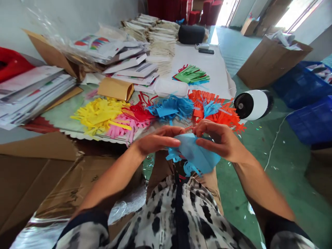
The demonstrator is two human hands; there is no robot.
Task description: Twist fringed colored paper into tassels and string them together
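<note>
A light-blue sheet of fringed tissue paper (198,152) hangs between my two hands, above my lap, its cut strips dangling. My left hand (163,138) pinches its left upper edge between thumb and fingers. On the other side my right hand (216,138) grips the upper edge, fingers curled. A bit of orange-red paper shows between the fingertips. Just beyond lie fringed paper piles: yellow (101,114), pink (124,126), red (138,110), blue (172,107) and orange (220,112). Farther back, a green fringed bundle (192,73) rests on the white table cover.
Stacked printed packets (132,65) and a brown envelope (115,88) occupy the table's left. A white-and-black fan (254,104) stands off the right edge. Cardboard (38,173) is at lower left; blue crates (308,117) and a tall carton (272,60) are on the right.
</note>
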